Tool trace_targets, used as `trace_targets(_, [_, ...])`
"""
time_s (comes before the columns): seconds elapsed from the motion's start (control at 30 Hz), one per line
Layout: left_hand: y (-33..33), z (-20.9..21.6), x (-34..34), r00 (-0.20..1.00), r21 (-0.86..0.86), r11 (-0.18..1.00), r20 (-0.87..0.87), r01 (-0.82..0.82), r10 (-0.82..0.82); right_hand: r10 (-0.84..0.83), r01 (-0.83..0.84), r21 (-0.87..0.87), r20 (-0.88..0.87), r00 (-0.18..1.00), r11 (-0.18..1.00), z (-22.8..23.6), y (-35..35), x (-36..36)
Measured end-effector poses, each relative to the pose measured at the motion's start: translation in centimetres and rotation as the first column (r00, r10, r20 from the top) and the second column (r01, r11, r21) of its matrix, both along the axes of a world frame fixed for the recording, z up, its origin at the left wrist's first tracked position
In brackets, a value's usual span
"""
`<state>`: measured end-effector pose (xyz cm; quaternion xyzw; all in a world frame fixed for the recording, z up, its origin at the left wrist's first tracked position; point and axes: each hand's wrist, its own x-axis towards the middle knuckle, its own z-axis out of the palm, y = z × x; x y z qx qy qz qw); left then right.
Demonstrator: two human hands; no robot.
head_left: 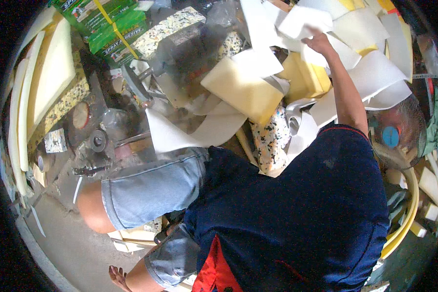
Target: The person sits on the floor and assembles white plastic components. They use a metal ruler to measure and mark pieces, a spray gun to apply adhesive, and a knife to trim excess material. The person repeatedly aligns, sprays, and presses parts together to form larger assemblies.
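Note:
My right hand [318, 43] reaches to the upper right, its fingers closed on the edge of a white foam sheet [304, 20] on a loose pile. Below the hand are a thick yellow foam block [304, 78] and a cream foam slab [243, 90]. A curved white sheet [190, 131] lies nearer my leg, and a speckled foam strip [270, 141] stands beside it. At the lower left, my left hand [117, 278] shows past my knee. Its fingers are apart and hold nothing; the palm is partly hidden.
Green boxes [117, 36] bound with a yellow strap stand at the upper left. Tall foam sheets [51, 68] lean at the left edge. A tape roll [98, 140] and a dark metal tool [90, 171] lie on the floor. A wire-caged fan [399, 131] stands close on my right.

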<state>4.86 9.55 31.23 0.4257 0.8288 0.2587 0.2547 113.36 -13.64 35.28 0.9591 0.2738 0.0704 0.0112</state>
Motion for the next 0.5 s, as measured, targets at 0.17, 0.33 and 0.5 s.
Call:
trace_targets(0.17, [2.5, 4.0, 1.7, 0.997, 0.033, 0.997, -0.048, 0.063, -0.062, 0.069, 0.080, 0.667, -0.194, 0.979, 0.741, 0.1, -3.5, -1.2])
trace_targets(0.33, [8.5, 10.8, 5.1, 0.966, 0.096, 0.968, -0.140, 0.230, -0.216, 0.293, 0.170, 0.481, -0.738, 0.608, 0.860, -6.0, -7.2, -0.4])
trace_targets(0.5, [13.0, 12.2, 7.0, 0.860, -0.010, 0.887, -0.239, 0.462, -0.451, 0.868, -0.848, 0.190, -0.062, 0.492, 0.495, -17.5, -6.5, -5.8])
